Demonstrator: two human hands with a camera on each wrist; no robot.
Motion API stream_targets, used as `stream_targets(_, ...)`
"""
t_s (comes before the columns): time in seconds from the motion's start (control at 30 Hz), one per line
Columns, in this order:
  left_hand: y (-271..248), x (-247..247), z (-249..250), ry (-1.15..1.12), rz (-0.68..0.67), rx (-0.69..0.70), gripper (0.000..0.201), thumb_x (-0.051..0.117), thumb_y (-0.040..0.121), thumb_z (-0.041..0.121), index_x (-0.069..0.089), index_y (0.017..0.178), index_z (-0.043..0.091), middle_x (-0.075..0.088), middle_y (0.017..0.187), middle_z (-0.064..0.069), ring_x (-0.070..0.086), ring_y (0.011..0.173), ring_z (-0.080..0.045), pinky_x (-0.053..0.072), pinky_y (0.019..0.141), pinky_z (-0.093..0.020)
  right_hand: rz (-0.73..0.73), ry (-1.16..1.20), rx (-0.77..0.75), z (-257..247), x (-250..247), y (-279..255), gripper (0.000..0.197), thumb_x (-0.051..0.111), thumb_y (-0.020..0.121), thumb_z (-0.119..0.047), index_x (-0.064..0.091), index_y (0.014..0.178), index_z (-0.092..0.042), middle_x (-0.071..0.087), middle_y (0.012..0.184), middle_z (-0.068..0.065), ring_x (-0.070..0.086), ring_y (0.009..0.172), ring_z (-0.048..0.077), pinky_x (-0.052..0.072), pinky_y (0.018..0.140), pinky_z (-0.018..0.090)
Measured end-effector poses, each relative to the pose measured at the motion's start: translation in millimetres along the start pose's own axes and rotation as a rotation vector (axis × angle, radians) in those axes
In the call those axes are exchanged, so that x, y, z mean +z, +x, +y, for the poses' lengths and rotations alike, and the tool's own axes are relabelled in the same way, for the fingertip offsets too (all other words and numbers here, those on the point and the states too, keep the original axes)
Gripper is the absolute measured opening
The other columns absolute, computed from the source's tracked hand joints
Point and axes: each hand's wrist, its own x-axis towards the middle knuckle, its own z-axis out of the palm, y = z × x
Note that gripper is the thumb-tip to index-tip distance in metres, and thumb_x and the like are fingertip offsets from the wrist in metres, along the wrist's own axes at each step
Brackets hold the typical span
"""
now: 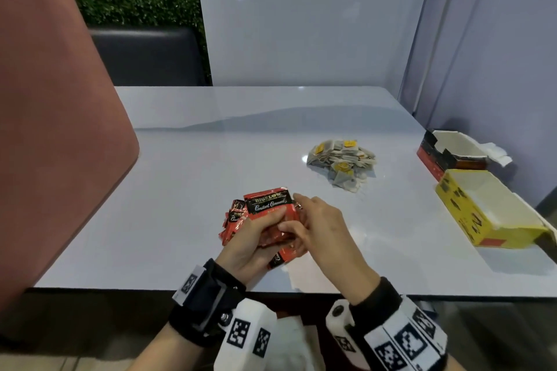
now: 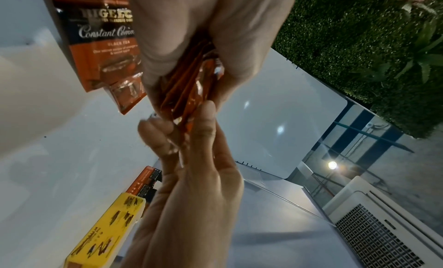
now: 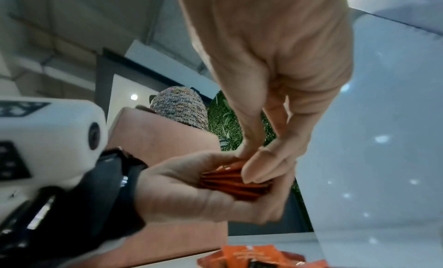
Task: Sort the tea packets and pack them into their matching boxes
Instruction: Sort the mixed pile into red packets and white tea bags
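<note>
My left hand (image 1: pixel 256 238) grips a stack of red-orange Bigelow tea packets (image 1: pixel 269 208) just above the table near its front edge. My right hand (image 1: pixel 304 226) meets the stack from the right and pinches its edge with thumb and fingers. In the right wrist view the same stack (image 3: pixel 230 183) sits fanned in the left palm under my right fingertips (image 3: pixel 254 169). More red packets (image 1: pixel 232 220) lie on the table left of the hands. A heap of pale tea bags with yellow tags (image 1: pixel 342 161) lies further back. A red-black box (image 1: pixel 446 153) and a yellow box (image 1: pixel 482 208) stand open at the right.
The grey table (image 1: pixel 187 166) has a pink seat back (image 1: pixel 54 129) pressing against its left side. A partition wall runs along the right behind the boxes. White crumpled paper (image 1: pixel 497 153) lies beside the red-black box.
</note>
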Motion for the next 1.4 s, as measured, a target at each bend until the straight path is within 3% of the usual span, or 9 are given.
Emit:
stream_targets(0.1, 2, -10, 10, -0.039, 0.025, -0.002, 0.026, 0.053, 0.085, 0.015, 0.067, 0.103, 0.002, 0.070, 0.099, -0.015, 0.070, 0.082, -0.021, 0.059, 0.068, -0.032, -0.007, -0.068, 0.047, 8, -10, 8, 0.047, 0.057, 0.090, -0.034, 0.048, 0.132, -0.014, 0.059, 0.115, 0.009, 0.062, 0.096, 0.031, 0.052, 0.083, 0.044)
stream_targets(0.23, 1, -24, 31, -0.059, 0.028, 0.027, 0.035, 0.056, 0.080, 0.019, 0.060, 0.110, 0.001, 0.067, 0.084, -0.011, 0.065, 0.071, -0.019, 0.058, 0.066, -0.031, -0.244, -0.449, 0.024, 15, -20, 26, 0.036, 0.054, 0.092, -0.031, 0.051, 0.120, -0.009, 0.052, 0.114, 0.008, 0.054, 0.104, 0.026, 0.041, 0.077, 0.031)
stream_targets(0.4, -2, -35, 33, -0.092, -0.007, -0.007, 0.065, 0.077, 0.060, 0.044, 0.063, 0.105, 0.000, 0.064, 0.079, -0.009, 0.064, 0.067, -0.018, 0.058, 0.065, -0.034, -0.464, -0.689, -0.250, 16, 14, 33, 0.053, 0.060, 0.087, -0.016, 0.036, 0.134, -0.008, 0.041, 0.131, 0.014, 0.039, 0.124, 0.030, 0.044, 0.090, 0.040)
stream_targets(0.57, -2, -44, 27, -0.054, -0.039, 0.001, 0.095, 0.084, 0.039, 0.057, 0.060, 0.112, 0.002, 0.066, 0.089, -0.011, 0.067, 0.078, -0.020, 0.058, 0.071, -0.038, -0.444, -0.840, -0.355, 19, 30, 37, 0.074, 0.074, 0.076, -0.024, 0.032, 0.133, -0.003, 0.041, 0.132, 0.015, 0.036, 0.124, 0.030, 0.040, 0.099, 0.040)
stream_targets(0.77, 0, -45, 30, -0.083, -0.033, 0.036, 0.102, 0.087, 0.031, 0.054, 0.058, 0.113, 0.000, 0.066, 0.089, -0.013, 0.067, 0.079, -0.023, 0.059, 0.072, -0.040, -0.409, -0.632, -0.278, 21, 10, 41, 0.053, 0.064, 0.082, -0.014, 0.035, 0.127, -0.010, 0.059, 0.113, 0.013, 0.057, 0.103, 0.031, 0.046, 0.078, 0.039)
stream_targets(0.93, 2, -48, 28, -0.131, 0.009, 0.046, 0.100, 0.088, 0.030, 0.051, 0.059, 0.113, 0.002, 0.066, 0.091, -0.014, 0.068, 0.081, -0.023, 0.058, 0.072, -0.040, -0.163, -0.249, -0.129, 25, -24, 46, 0.030, 0.065, 0.083, -0.017, 0.050, 0.109, -0.016, 0.064, 0.100, 0.003, 0.061, 0.092, 0.022, 0.050, 0.070, 0.032)
stream_targets(1.13, 5, -31, 19, -0.078, 0.034, 0.033, 0.084, 0.085, 0.040, 0.052, 0.065, 0.108, 0.007, 0.067, 0.110, -0.019, 0.066, 0.100, -0.030, 0.057, 0.077, -0.041, 0.097, 0.393, -0.064, -1, -8, 36, 0.044, 0.073, 0.078, -0.018, 0.049, 0.115, -0.013, 0.059, 0.083, -0.011, 0.059, 0.069, 0.002, 0.042, 0.053, 0.003)
stream_targets(1.23, 4, -18, 15, -0.052, 0.067, 0.037, 0.066, 0.067, 0.066, 0.050, 0.062, 0.114, 0.005, 0.066, 0.115, -0.018, 0.063, 0.108, -0.029, 0.054, 0.086, -0.045, 0.092, 0.401, -0.078, -13, 18, 30, 0.045, 0.071, 0.079, -0.016, 0.046, 0.117, -0.015, 0.057, 0.080, -0.010, 0.055, 0.066, -0.004, 0.040, 0.055, 0.001)
stream_targets(1.4, 6, -23, 21, -0.102, 0.155, 0.006, 0.023, 0.052, 0.090, 0.027, 0.066, 0.097, 0.010, 0.071, 0.088, -0.009, 0.070, 0.079, -0.017, 0.057, 0.073, -0.037, 0.000, 0.027, -0.187, -15, 29, 31, 0.039, 0.061, 0.088, -0.029, 0.051, 0.122, -0.013, 0.050, 0.112, 0.005, 0.051, 0.100, 0.017, 0.041, 0.081, 0.019)
